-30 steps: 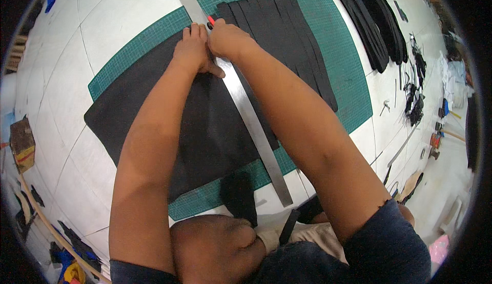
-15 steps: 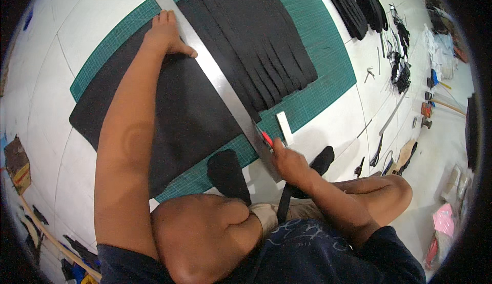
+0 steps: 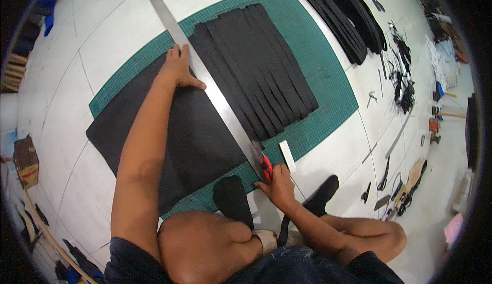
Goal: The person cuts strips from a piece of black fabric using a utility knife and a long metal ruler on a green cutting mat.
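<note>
A long metal ruler lies slantwise across a black sheet of material on a green cutting mat. With fingers and thumb spread, my left hand presses on the ruler's upper half and the sheet beside it. My right hand is closed around a red utility knife, held at the ruler's near end. The knife's tip is too small to make out. Right of the ruler, several black strips lie side by side on the mat.
A small white bar lies at the mat's near edge. Bundles of black strips rest beyond its far right corner. Dark scraps and tools are scattered on the tiled floor at right. My black-socked foot is close to the mat.
The view has shifted, so the mat and ruler appear lower. My right hand and the red knife have turned more upright by the ruler's near end. My left hand still presses the ruler.
</note>
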